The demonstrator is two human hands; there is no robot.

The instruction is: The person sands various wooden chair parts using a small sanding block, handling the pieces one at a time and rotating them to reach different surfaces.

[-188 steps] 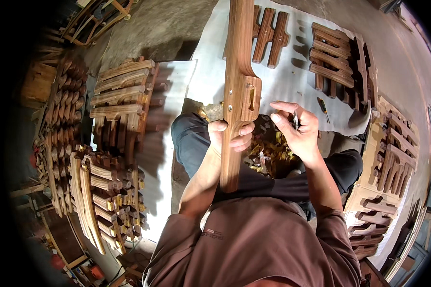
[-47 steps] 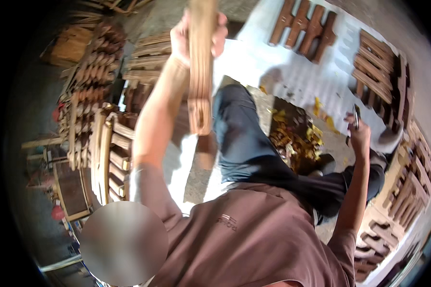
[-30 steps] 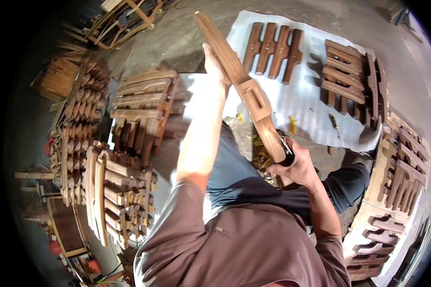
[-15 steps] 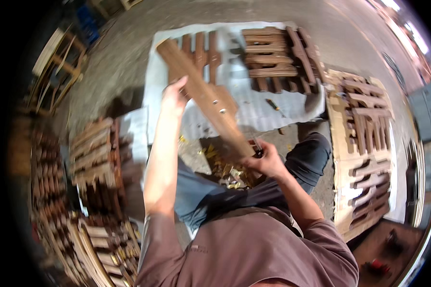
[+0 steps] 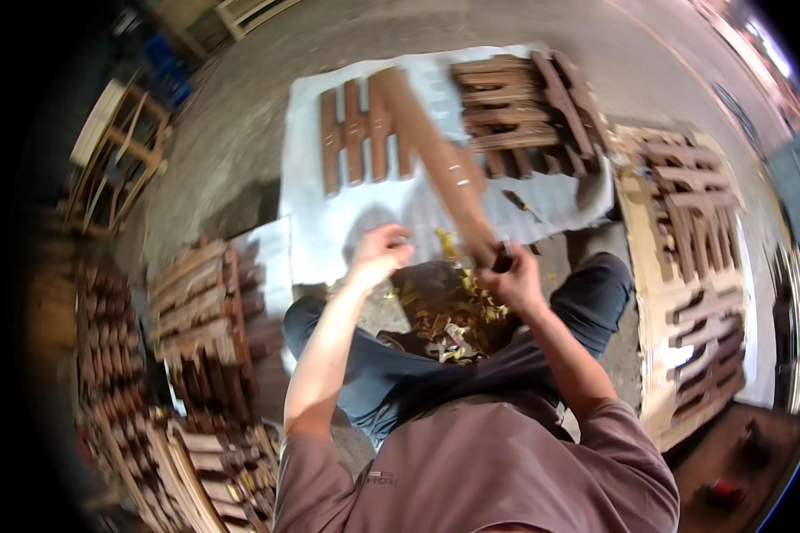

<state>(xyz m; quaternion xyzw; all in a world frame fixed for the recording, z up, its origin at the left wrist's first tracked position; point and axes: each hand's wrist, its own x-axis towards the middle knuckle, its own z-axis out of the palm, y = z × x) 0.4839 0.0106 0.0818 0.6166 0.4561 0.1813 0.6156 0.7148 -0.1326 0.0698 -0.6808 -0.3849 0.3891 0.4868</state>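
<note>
My right hand [image 5: 514,274] grips the near end of a long brown wooden slat [image 5: 443,160], wider at one part and with two pale spots on its face. The slat slants away to the far left, blurred by motion. A small dark object, too unclear to name, shows at the same hand. My left hand [image 5: 384,253] is off the slat, fingers curled together; a tiny shiny spot shows at its fingertips, too small to name. Beyond the hands, similar brown slats [image 5: 353,133] lie side by side on a white sheet [image 5: 316,231].
A stack of slats [image 5: 507,102] and a screwdriver [image 5: 522,205] lie on the sheet. Yellow scraps [image 5: 471,311] litter the floor between my knees. More wooden pieces stand at left [image 5: 196,293] and on cardboard [image 5: 640,355] at right. A wooden frame [image 5: 120,151] stands far left.
My left hand has let go of the slat and come nearer to me, to the right. The slat has swung rightward, still in my right hand. The view has shifted slightly.
</note>
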